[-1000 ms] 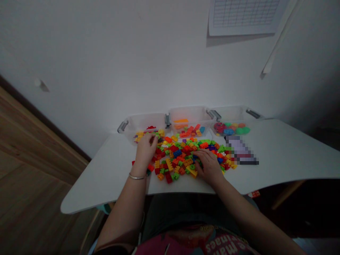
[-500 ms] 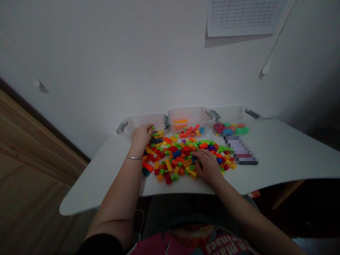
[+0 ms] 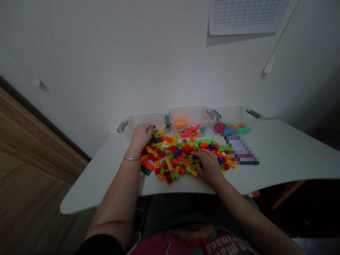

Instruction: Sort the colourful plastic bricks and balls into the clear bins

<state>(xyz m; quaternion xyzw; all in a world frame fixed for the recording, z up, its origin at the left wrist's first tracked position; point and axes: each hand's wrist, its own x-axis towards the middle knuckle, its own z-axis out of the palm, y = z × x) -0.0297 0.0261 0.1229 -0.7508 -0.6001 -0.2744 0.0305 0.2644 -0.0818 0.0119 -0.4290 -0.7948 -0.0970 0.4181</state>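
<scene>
A wide pile of toy building bricks in red, yellow, orange, green and blue covers the table in front of me. My left hand is over the left clear bin, its fingers pinched together with a small red brick showing at the tips. Below those fingertips are yellow and green bricks. On the right part of the pile rests my right hand, thumb apart from its gently bent fingers. Blue and green bricks lie under them; nothing held can be made out.
The middle clear bin contains orange and red pieces. In the right clear bin are rounded red, green and blue pieces. A pixelated flat device lies right of the pile. Behind the bins rises a white wall; the white table has a curved front edge.
At my left fingertips a small green piece showed before; now a red one does. The left hand has barely shifted, and the right hand stays on the pile.
</scene>
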